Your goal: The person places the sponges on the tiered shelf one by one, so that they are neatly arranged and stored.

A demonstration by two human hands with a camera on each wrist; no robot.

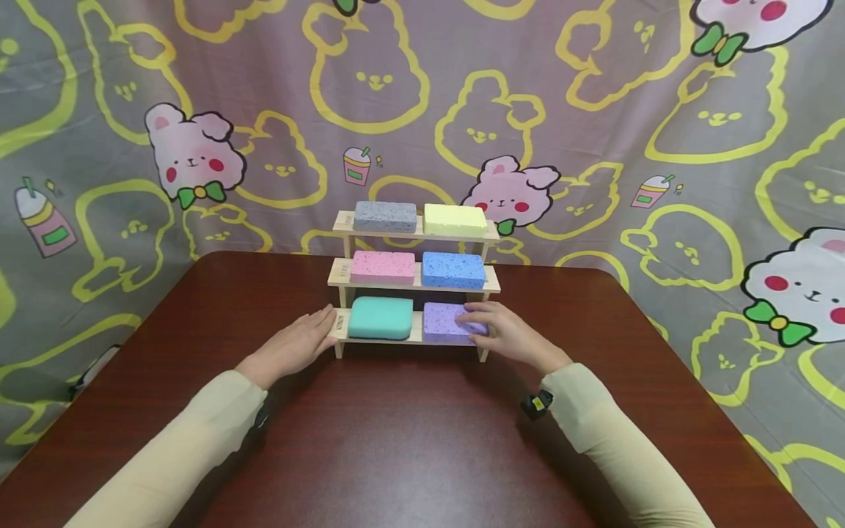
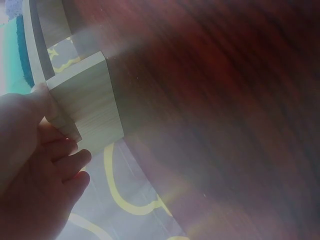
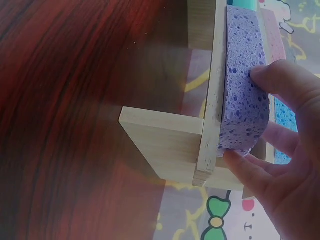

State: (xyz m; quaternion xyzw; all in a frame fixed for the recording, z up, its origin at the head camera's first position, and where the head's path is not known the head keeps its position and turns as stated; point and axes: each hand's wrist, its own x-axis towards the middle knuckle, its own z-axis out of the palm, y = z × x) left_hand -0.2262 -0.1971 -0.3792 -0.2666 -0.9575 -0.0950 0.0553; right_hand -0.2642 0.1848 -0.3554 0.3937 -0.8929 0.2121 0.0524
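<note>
A three-tier wooden display rack (image 1: 339, 271) stands on the table with two sponges on each tier. My left hand (image 1: 295, 346) is at the left end of the bottom tier, thumb at the board's front corner, fingers (image 2: 77, 160) bent by its end. On that tier, a teal sponge (image 1: 381, 318) lies beside a purple sponge (image 1: 441, 323). My right hand (image 1: 511, 336) holds the purple sponge at its right end; in the right wrist view the thumb rests on its face and a fingertip is at its lower corner. The sponge sits on the board.
A pink sponge (image 1: 383, 268) and a blue sponge (image 1: 452, 270) occupy the middle tier. Above them are a grey sponge (image 1: 386, 217) and a yellow sponge (image 1: 455, 219). Beyond the dark red-brown table (image 1: 396, 440) hangs a patterned curtain (image 1: 422, 88).
</note>
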